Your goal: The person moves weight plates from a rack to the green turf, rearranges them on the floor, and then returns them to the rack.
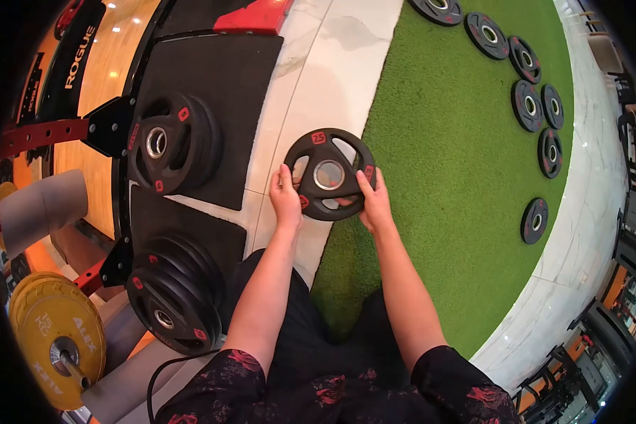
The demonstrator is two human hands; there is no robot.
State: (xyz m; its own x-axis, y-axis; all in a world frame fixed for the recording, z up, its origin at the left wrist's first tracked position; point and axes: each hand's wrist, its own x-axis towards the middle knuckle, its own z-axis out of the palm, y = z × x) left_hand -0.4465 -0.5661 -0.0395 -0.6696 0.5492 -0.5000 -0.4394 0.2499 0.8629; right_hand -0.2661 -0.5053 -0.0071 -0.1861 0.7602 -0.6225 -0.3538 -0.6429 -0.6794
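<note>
A black weight plate (318, 157) with red number marks and a metal centre ring is held up in front of me, above the seam of pale tiles and green turf. My left hand (285, 199) grips its left rim, fingers wrapped round the edge. On the opposite rim my right hand (375, 202) is closed, thumb on the near face. To the left, a stack of similar black plates (173, 157) lies on a black mat, and a taller stack (169, 300) lies nearer to me.
Several black plates (536, 220) lie on the green turf (438, 177) at the right. A rack upright with red bars (46, 138) and a yellow plate (63, 332) on a bar stand at the left. A red block (254, 15) is at the top.
</note>
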